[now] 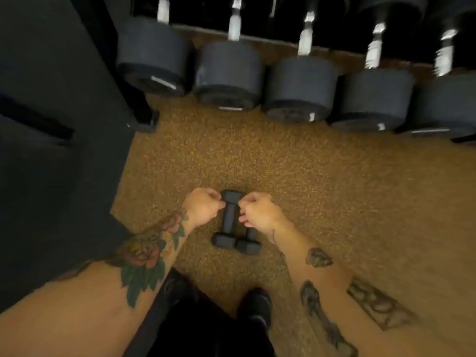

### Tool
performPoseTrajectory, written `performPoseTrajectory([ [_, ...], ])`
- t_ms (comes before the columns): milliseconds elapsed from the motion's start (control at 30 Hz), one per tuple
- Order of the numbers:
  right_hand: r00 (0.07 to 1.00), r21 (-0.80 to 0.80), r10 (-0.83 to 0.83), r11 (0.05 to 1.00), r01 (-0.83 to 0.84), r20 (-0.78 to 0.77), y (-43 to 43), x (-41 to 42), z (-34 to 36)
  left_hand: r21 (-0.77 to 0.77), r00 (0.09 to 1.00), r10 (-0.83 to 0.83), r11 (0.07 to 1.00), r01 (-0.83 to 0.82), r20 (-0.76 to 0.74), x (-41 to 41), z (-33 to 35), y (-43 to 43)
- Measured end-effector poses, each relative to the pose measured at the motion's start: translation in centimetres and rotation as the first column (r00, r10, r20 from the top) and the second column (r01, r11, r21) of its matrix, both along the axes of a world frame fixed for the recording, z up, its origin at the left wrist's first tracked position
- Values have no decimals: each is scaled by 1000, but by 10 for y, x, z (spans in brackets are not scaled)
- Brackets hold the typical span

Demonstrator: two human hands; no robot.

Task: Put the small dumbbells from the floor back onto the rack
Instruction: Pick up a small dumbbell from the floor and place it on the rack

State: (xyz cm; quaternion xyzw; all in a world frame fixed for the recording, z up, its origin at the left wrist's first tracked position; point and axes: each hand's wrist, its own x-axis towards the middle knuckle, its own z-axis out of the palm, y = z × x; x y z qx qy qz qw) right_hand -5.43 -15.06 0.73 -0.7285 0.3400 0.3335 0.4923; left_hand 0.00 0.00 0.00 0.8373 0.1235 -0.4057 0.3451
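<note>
Two small dark dumbbells lie side by side on the speckled brown floor in front of my feet. The left dumbbell [230, 217] shows in full. The right dumbbell [248, 244] has its far end hidden under my right hand [258, 212]. My left hand [203, 207] sits just left of the left dumbbell, with curled fingertips at its handle. My right hand is curled over the right dumbbell's upper part. The frame is blurred, so I cannot tell whether either hand grips. The rack [257, 39] stands ahead.
Several large round-headed dumbbells [229, 73] line the rack's low shelf, their ends jutting toward me. A dark cabinet or machine [51, 124] fills the left side. My black shoes [255, 305] stand just behind the small dumbbells. Speckled floor [360, 189] stretches to the right.
</note>
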Motion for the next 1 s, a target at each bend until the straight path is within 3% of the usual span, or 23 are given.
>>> performPoseTrajectory([
  [100, 996, -20, 85, 996, -86, -39, 13, -2, -100, 56, 998, -64, 996, 65, -20, -9, -90, 8],
  [200, 991, -38, 61, 997, -66, -116, 17, -10, -175, 54, 992, -42, 997, 49, -122, -27, -162, 12],
  [367, 990, -2, -35, 999, 35, -139, 24, -4, -260, -16, 985, -53, 999, 51, -166, -38, -245, 7],
  [467, 982, 38, -101, 993, 108, -158, 36, -2, -282, -63, 985, -107, 993, 99, -138, -39, -259, 0],
  [800, 971, -14, -223, 975, 223, -82, 50, -3, -270, -23, 994, -102, 995, 101, -48, -35, -241, 5],
  [1000, 980, -27, -195, 980, 196, 26, 48, 14, -174, -52, 997, -53, 997, 56, 57, -19, -153, 10],
])
